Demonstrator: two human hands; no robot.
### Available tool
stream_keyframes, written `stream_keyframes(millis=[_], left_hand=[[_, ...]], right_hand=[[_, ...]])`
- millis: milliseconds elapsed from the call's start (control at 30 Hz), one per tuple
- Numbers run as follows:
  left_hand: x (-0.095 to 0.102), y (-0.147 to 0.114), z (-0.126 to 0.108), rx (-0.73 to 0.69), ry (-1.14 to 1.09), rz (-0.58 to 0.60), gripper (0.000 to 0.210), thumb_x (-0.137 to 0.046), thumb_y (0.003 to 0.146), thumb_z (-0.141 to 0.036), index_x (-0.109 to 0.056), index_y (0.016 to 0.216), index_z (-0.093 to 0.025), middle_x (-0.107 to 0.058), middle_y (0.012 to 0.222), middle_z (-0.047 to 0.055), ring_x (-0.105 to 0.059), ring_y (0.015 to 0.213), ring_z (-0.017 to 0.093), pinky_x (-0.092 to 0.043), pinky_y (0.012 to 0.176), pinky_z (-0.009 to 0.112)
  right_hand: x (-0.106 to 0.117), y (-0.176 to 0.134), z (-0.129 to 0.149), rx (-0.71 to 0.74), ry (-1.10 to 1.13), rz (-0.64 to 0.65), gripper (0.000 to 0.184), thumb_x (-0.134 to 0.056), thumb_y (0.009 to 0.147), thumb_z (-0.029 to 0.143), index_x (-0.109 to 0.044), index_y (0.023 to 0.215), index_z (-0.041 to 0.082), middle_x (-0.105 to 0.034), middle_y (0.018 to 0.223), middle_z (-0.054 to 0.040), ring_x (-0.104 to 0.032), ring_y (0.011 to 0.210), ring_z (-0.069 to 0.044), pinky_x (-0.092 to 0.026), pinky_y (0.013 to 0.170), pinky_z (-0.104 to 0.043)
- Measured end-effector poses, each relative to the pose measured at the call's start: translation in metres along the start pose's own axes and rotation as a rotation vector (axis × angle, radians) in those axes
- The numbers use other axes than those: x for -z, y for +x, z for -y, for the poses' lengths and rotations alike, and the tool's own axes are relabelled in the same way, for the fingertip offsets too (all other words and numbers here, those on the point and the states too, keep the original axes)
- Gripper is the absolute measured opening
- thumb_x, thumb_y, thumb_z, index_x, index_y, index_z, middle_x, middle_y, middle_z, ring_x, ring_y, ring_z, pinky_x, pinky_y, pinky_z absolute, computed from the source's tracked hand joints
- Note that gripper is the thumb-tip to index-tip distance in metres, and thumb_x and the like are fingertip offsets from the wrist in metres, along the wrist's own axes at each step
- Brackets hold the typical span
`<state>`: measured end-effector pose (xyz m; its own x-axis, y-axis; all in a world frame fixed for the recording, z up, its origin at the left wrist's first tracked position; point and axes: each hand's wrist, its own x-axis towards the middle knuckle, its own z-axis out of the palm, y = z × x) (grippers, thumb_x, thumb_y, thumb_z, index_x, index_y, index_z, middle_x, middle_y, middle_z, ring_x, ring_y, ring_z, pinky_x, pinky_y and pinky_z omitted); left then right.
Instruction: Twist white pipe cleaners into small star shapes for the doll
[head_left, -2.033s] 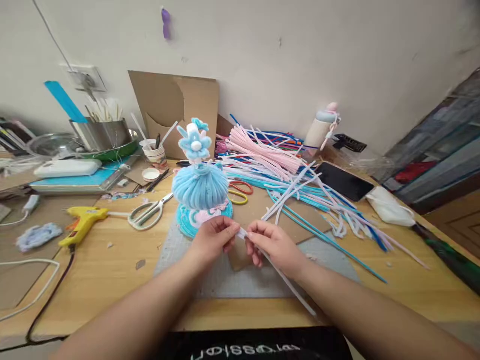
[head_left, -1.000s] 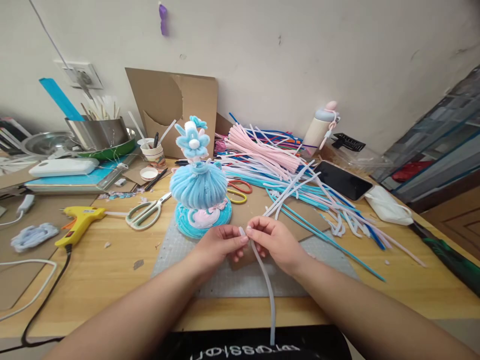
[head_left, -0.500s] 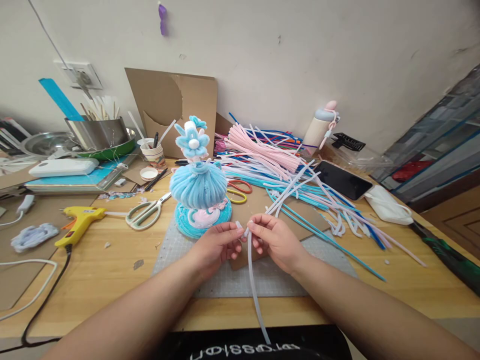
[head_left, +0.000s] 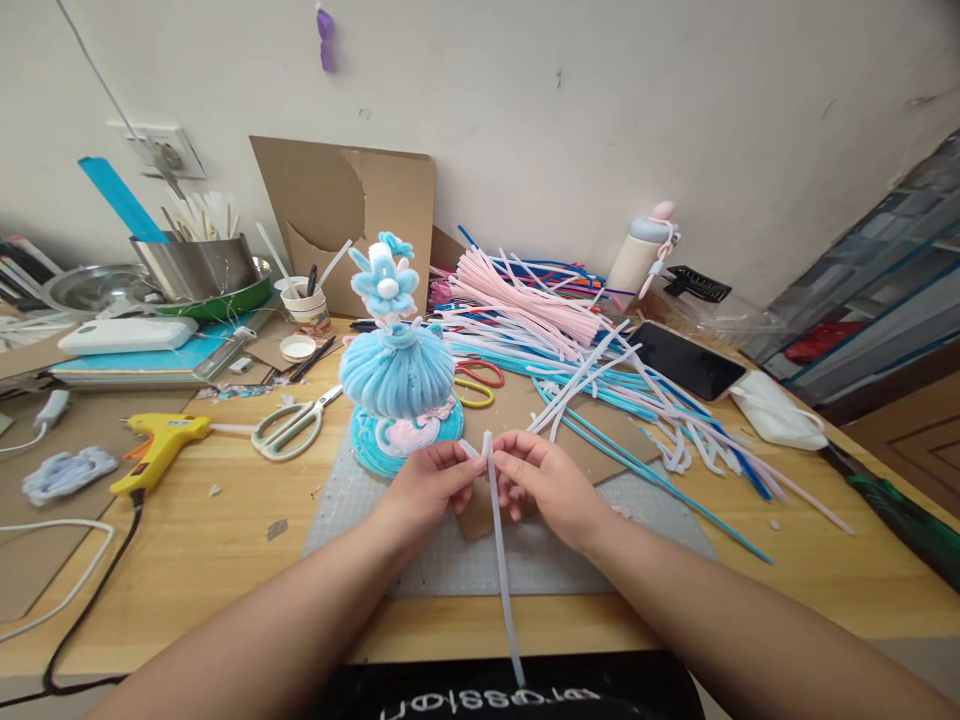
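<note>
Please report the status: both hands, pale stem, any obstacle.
Left hand: pinching short pale tip. Right hand: pinching long pale stem, lower end past table edge. Blue craft figure close beyond left hand; no obstruction seen.

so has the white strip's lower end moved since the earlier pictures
Yes: the white strip has swung its lower end to the left since two seconds ago, judged against the grey mat.
</note>
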<state>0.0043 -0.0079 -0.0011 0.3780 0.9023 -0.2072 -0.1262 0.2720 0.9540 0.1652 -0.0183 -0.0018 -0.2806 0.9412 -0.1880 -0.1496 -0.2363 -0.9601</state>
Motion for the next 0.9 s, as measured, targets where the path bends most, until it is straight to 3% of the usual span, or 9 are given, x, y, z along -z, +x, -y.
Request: stream_keyframes(millis=[133,333,467,633,900], left_hand=[[-0.001,0.000,-0.002,0.023,-0.066,-0.045,0.028,-0.070,0.071,-0.037,-0.055,0.065,-0.014,-0.048,0.048,-0.005,-0.040,0.044,0.005,-0.028,0.046,0.019],[-0.002,-0.002,-0.003,0.064,-0.154,-0.039,0.026,-0.071,0.070,-0.036,-0.058,0.067,-0.014,-0.051,0.052,-0.004,-0.042,0.045,0.005,-0.031,0.045,0.018],[-0.001,-0.002,-0.004,0.055,-0.247,-0.041,0.023,-0.070,0.070,-0.034,-0.058,0.075,-0.015,-0.057,0.067,-0.002,-0.048,0.049,0.006,-0.032,0.042,0.018],[-0.001,-0.002,-0.006,0.078,-0.192,-0.018,0.023,-0.070,0.070,-0.033,-0.058,0.070,-0.014,-0.052,0.057,-0.003,-0.044,0.047,0.005,-0.030,0.043,0.018],[0.000,-0.002,-0.005,0.094,-0.095,-0.009,0.025,-0.071,0.070,-0.035,-0.059,0.068,-0.013,-0.050,0.051,-0.003,-0.042,0.046,0.006,-0.030,0.047,0.019]], right_hand=[[-0.004,-0.002,0.000,0.050,-0.112,0.024,0.027,-0.067,0.071,0.039,-0.052,0.080,0.018,-0.053,0.060,0.0053,-0.047,0.045,-0.007,-0.035,0.039,-0.018],[-0.006,-0.004,0.000,0.180,-0.222,-0.104,0.018,-0.065,0.072,0.032,-0.054,0.077,0.018,-0.055,0.063,0.0032,-0.049,0.056,-0.009,-0.039,0.051,-0.022],[-0.005,-0.004,0.002,0.159,-0.218,-0.107,0.016,-0.065,0.071,0.031,-0.055,0.075,0.018,-0.055,0.062,0.0030,-0.048,0.055,-0.009,-0.037,0.050,-0.022],[-0.002,-0.003,0.005,0.108,-0.151,-0.102,0.017,-0.065,0.070,0.032,-0.057,0.075,0.018,-0.050,0.058,0.0049,-0.040,0.047,-0.007,-0.029,0.043,-0.021],[0.003,-0.002,0.011,0.070,-0.153,-0.015,0.016,-0.065,0.072,0.031,-0.060,0.079,0.017,-0.054,0.063,0.0039,-0.043,0.051,-0.007,-0.033,0.048,-0.021]])
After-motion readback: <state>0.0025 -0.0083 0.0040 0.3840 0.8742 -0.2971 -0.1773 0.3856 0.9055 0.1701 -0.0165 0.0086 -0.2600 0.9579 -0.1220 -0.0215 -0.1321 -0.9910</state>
